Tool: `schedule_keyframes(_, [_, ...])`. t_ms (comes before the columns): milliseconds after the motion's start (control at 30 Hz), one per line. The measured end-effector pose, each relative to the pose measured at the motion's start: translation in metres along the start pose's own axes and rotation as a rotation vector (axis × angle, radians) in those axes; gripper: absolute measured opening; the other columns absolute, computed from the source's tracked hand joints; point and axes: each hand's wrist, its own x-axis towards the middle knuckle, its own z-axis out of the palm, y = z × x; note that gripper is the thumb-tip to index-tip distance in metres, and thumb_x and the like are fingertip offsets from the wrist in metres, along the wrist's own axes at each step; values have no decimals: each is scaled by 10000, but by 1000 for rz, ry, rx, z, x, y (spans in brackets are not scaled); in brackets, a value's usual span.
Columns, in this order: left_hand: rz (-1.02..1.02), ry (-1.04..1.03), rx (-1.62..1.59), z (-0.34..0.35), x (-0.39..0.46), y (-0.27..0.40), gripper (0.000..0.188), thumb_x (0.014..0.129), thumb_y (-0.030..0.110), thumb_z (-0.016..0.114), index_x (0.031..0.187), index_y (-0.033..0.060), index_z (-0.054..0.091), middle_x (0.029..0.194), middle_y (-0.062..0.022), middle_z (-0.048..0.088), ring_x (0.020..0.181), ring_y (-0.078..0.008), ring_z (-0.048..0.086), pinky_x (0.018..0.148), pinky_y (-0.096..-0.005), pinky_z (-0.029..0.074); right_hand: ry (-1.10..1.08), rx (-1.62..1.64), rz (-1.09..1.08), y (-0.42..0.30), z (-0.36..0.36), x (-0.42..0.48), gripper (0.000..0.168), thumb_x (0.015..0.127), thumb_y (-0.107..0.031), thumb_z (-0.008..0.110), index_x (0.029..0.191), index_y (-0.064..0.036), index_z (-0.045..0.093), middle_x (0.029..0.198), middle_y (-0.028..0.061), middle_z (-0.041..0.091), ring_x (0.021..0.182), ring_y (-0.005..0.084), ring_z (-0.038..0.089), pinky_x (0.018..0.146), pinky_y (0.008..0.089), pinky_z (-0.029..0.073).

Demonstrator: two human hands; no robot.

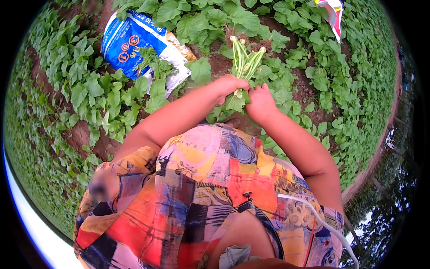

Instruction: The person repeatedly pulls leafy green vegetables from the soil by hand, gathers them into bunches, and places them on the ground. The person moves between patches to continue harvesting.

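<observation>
A bunch of leafy green plants [247, 62] stands out above my hands, with pale stalks and whitish root ends pointing away from me. My left hand [230, 88] is closed around the stalks. Beside it, my right hand [261, 103] has its fingers curled against the lower, leafy side of the same bunch; its grip is partly hidden. Clods of brown soil with roots [263, 45] lie just behind the root ends. A blue and white printed plastic sack [117, 43] lies at the upper left, with cut greens [161, 67] on it.
Rows of low broad-leaved plants [336, 77] surround me, with brown soil [307, 90] showing between them. A red and white plastic bag [332, 16] lies at the upper right. A white cable [322, 222] runs over my patterned shirt. A path [366, 171] borders the field at right.
</observation>
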Motion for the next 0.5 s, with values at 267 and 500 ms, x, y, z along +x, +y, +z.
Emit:
schedule_keyframes(267, [128, 77, -523, -20, -25, -16, 172, 758, 140, 602, 877, 20, 569, 804, -104, 615, 690, -222, 622, 643, -374, 540, 229, -252, -272, 14, -19, 11, 330, 733, -101, 523, 1062, -79, 510, 886, 49, 533, 855, 221, 515, 808, 405, 369])
schedule_keyframes(500, [208, 256, -796, -78, -32, -13, 275, 747, 198, 591, 965, 36, 554, 885, -150, 621, 799, -302, 610, 775, -504, 491, 134, -611, 437, 177, -64, -8, 924, 649, -186, 741, 1403, -293, 219, 1418, 38, 314, 1293, 258, 313, 1006, 536, 290])
